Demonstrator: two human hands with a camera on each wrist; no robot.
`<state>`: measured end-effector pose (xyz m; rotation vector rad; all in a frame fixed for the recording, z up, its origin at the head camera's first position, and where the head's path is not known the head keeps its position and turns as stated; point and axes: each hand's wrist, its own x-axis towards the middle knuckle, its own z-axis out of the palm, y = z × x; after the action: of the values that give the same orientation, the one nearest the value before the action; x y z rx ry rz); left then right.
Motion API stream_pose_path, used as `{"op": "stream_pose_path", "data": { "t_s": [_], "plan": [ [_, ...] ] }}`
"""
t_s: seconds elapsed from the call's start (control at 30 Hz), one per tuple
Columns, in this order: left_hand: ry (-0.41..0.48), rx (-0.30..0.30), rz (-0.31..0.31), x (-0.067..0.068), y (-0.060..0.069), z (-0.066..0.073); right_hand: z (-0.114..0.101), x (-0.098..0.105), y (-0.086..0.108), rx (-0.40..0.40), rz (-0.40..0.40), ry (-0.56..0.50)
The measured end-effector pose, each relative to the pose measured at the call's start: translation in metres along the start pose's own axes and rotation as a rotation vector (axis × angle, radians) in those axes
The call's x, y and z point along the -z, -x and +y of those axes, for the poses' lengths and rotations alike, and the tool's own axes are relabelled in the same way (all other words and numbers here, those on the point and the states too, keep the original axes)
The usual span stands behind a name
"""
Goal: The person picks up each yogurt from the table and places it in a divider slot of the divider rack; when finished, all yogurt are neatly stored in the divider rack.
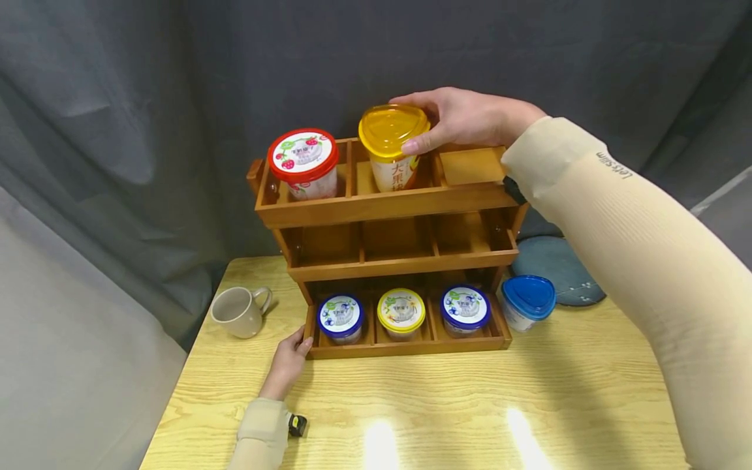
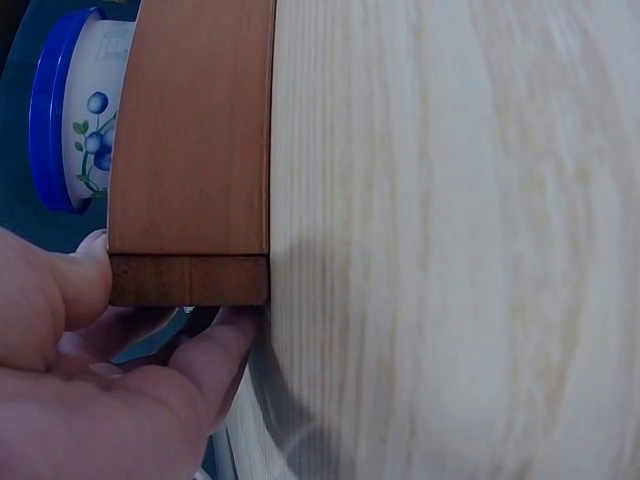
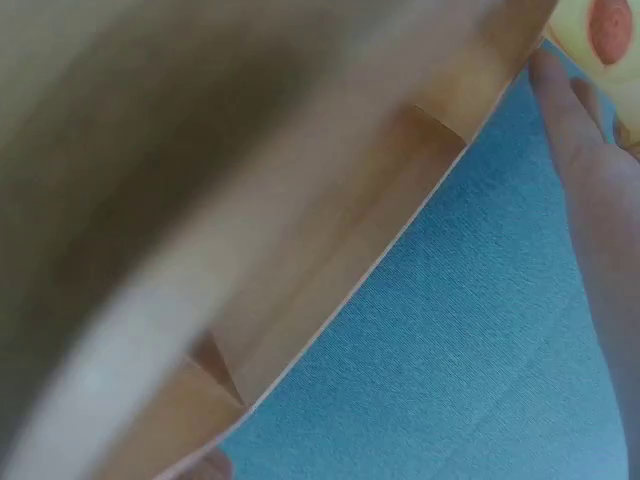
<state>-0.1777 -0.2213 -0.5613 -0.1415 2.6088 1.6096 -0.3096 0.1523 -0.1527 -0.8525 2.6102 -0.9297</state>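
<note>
My right hand (image 1: 464,121) grips a cup with a yellow translucent lid (image 1: 395,130), thumb at the lid's near side. The cup is upright at the middle compartment of the wooden rack's (image 1: 376,207) top tier; whether its base touches the floor there is hidden. In the right wrist view part of this cup (image 3: 608,40) shows beside the fingers. Down at the rack's lower left corner, my left hand (image 1: 289,359) holds the bottom tier, thumb and fingers on either side of its end (image 2: 190,280). A red-lidded cup (image 1: 303,160) stands in the top left compartment.
Two blue-lidded cups (image 1: 341,316) flank a yellow-lidded tub (image 1: 401,312) in the bottom tier. A beige mug (image 1: 237,312) stands left of the rack. On its right are a cup with a blue triangular lid (image 1: 527,299) and a dark blue plate (image 1: 552,264). Grey curtain hangs behind.
</note>
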Motion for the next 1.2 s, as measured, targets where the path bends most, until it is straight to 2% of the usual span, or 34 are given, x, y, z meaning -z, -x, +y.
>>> {"op": "stream_pose_path", "data": {
  "t_s": [0.17, 0.33, 0.5, 0.67, 0.8, 1.0, 1.2],
  "plan": [
    [-0.019, 0.014, -0.003, 0.001, -0.002, -0.001, -0.002, 0.005, 0.009, -0.004, 0.036, -0.025],
    [-0.034, 0.027, 0.004, 0.003, -0.002, 0.0, -0.003, 0.014, 0.025, 0.023, 0.121, -0.03],
    [-0.046, 0.023, 0.01, 0.005, -0.003, 0.0, -0.001, 0.02, 0.047, 0.003, 0.281, 0.01],
    [-0.047, 0.023, 0.005, 0.006, -0.002, -0.001, 0.01, 0.018, 0.083, -0.016, 0.493, -0.001],
    [-0.043, 0.014, 0.008, 0.006, -0.002, -0.001, 0.026, 0.006, 0.121, 0.009, 0.652, -0.056],
    [-0.04, 0.011, 0.018, 0.007, 0.0, 0.001, 0.06, -0.023, 0.173, 0.038, 0.833, -0.142],
    [-0.046, 0.006, 0.013, 0.009, 0.002, 0.0, 0.108, -0.068, 0.207, -0.024, 0.95, -0.208]
  ]
}}
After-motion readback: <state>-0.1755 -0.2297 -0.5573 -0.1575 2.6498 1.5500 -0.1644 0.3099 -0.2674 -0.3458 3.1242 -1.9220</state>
